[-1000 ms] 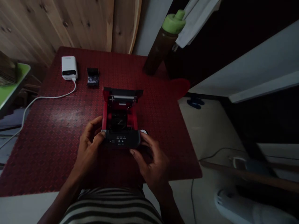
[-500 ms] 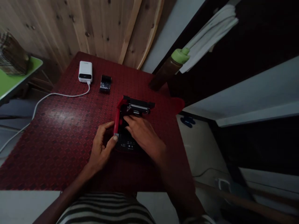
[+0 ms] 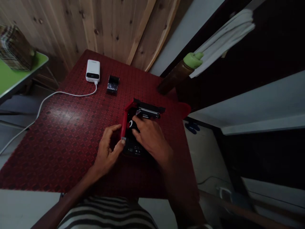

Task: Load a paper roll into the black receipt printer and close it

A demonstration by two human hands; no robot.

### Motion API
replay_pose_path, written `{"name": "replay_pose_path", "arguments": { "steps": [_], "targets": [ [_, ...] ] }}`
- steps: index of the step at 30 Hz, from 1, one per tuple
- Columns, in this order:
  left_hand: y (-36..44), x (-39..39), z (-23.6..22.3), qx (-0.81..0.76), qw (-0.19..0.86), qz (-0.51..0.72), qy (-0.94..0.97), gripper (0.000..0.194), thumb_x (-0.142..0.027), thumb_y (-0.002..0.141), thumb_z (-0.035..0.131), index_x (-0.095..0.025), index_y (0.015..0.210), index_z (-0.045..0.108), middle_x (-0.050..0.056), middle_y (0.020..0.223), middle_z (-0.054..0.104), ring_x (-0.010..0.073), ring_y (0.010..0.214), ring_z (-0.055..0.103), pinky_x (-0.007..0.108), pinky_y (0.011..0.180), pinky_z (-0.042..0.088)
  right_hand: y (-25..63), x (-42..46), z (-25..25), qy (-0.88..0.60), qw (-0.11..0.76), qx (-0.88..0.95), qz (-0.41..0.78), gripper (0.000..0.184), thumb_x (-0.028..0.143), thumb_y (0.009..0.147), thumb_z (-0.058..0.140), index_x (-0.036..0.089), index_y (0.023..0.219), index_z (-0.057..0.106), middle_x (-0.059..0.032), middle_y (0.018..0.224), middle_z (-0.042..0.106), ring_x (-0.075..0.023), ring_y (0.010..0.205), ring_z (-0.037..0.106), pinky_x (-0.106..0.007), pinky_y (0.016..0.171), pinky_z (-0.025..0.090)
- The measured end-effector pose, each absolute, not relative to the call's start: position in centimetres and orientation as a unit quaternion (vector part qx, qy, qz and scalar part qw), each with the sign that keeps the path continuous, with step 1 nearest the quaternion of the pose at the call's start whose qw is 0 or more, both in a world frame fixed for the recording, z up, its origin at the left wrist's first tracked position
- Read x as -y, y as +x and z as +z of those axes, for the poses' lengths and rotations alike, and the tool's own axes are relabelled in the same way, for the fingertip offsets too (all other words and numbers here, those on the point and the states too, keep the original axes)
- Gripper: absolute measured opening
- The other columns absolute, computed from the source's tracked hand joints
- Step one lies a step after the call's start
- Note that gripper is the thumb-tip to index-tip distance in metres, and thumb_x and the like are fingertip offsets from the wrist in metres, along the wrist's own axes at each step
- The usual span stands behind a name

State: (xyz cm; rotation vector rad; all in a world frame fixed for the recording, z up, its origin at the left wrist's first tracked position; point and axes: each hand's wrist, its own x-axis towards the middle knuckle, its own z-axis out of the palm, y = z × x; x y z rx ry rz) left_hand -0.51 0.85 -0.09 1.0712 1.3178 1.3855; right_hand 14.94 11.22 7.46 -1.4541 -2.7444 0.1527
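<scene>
A small red and black label printer [image 3: 123,127] stands on the red patterned table [image 3: 78,152], its lid raised at the back and its black panel of buttons facing me. My left hand [image 3: 108,149] holds the printer's left front corner, thumb on the front edge and fingers along the red side. Inside the printer, my right hand [image 3: 150,135] has its thumb and fingers closed around a black roll [image 3: 131,124] with a white ring at its end. Most of the roll and the printer's right side are hidden by that hand.
Behind the printer lie a black ribbon roll [image 3: 112,84] and a white power bank [image 3: 93,70] with a white cable [image 3: 64,92]. A brown bottle with a green cap [image 3: 177,73] stands at the back right. A plaid bag [image 3: 16,47] rests on a green table at left.
The white-ringed end of the black roll now shows at my right fingertips inside the printer. My left hand keeps its place on the corner. The whole view has shifted slightly.
</scene>
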Motion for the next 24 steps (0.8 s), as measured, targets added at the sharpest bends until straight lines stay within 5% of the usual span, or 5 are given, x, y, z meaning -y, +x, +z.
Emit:
{"name": "replay_pose_path", "arguments": {
  "steps": [4,10,16,24],
  "targets": [
    [-0.6,-0.8,0.0,-0.539,0.455,0.558,0.436,0.050,-0.046,0.101,0.070,-0.022,0.144,0.065,0.015,0.146,0.070,0.0343,0.141,0.066,0.054,0.120,0.051,15.9,-9.5,9.0,-0.471,0.078,0.877,0.056,0.023,0.011,0.094,0.074,0.024,0.113,0.074,-0.0078,0.100,0.084,-0.0259,0.087,0.080,-0.035,0.077,0.060],
    [-0.7,-0.7,0.0,-0.554,0.470,0.534,0.433,0.056,-0.054,0.103,0.068,-0.021,0.148,0.062,0.016,0.149,0.068,0.0354,0.143,0.065,0.051,0.115,0.054,22.2,-8.0,10.9,-0.500,0.283,0.797,0.186,0.025,0.018,0.091,0.080,0.028,0.113,0.077,0.0002,0.105,0.084,-0.0207,0.090,0.078,-0.034,0.084,0.059],
    [-0.8,-0.9,0.5,-0.558,0.440,0.534,0.459,0.053,-0.055,0.105,0.066,-0.022,0.146,0.063,0.013,0.147,0.070,0.0325,0.132,0.070,0.048,0.110,0.056,28.2,-12.2,5.0,-0.582,0.463,0.606,0.282,0.035,0.045,0.082,0.086,0.024,0.109,0.075,-0.0045,0.107,0.082,-0.0242,0.097,0.077,-0.039,0.086,0.060],
    [-0.8,-1.2,1.0,-0.568,0.403,0.535,0.479,0.051,-0.058,0.104,0.066,-0.023,0.141,0.068,0.011,0.134,0.077,0.0318,0.122,0.074,0.040,0.093,0.063,26.0,-17.9,-2.2,-0.590,0.489,0.578,0.282,0.037,0.048,0.084,0.077,0.022,0.108,0.067,-0.0085,0.110,0.081,-0.0244,0.102,0.074,-0.040,0.097,0.058]
  ]
}}
